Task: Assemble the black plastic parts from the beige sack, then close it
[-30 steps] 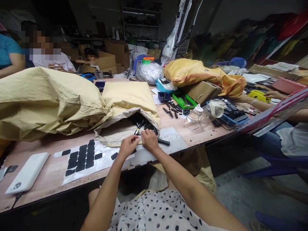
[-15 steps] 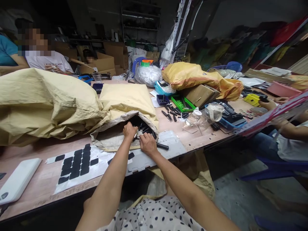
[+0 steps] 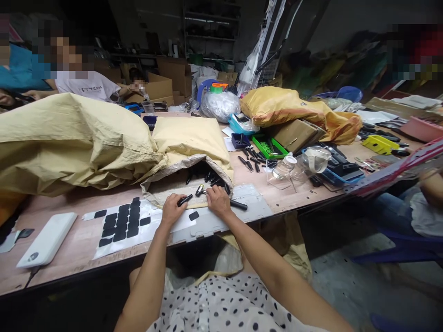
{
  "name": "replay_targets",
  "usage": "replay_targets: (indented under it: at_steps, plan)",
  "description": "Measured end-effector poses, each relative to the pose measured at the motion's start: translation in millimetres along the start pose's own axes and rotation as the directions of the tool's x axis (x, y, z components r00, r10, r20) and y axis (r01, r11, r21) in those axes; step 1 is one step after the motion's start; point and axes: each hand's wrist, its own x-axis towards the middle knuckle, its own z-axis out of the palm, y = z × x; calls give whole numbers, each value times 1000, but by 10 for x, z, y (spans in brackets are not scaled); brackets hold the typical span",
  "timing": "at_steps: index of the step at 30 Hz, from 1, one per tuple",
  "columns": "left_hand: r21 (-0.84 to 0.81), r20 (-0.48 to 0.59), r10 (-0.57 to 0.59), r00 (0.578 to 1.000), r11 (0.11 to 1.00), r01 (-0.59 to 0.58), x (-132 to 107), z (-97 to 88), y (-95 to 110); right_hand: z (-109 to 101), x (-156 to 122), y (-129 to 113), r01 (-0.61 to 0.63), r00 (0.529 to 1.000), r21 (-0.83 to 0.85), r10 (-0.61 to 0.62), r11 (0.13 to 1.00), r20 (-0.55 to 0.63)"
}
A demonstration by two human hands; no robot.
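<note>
Near the middle of the front edge of the desk (image 3: 284, 201), the left hand (image 3: 172, 210) pinches a slim black part (image 3: 184, 200) between thumb and fingers, its free end pointing right. Just beside it, the right hand (image 3: 218, 201) is wrapped around a small hammer (image 3: 200, 189), whose yellow-faced head lies toward the left hand and whose black handle sticks out on the right. Both hands are over the front lip of a cream sack (image 3: 190, 131) and a grey board (image 3: 255, 203) that runs along the desk's front edge; the sack's mouth gapes toward that edge, with more black parts (image 3: 211, 176) inside. To the left, a white sheet (image 3: 152, 230) bearing dark rounded patches (image 3: 122, 219) lies along the front edge, and a white box-shaped device (image 3: 47, 240) sits near the front left corner
</note>
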Motion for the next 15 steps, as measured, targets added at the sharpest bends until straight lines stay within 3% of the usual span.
replay_targets:
  at_steps: [6,15]
  plan:
    - [-5,-80,15,997,1000,-15,-7,55,-75,-33,25,54,-6,999,38,4,999,51]
    - [51,-46,41,998,998,-39,21,132,-130,-164,-27,-163,-85,996,311,71,947,55]
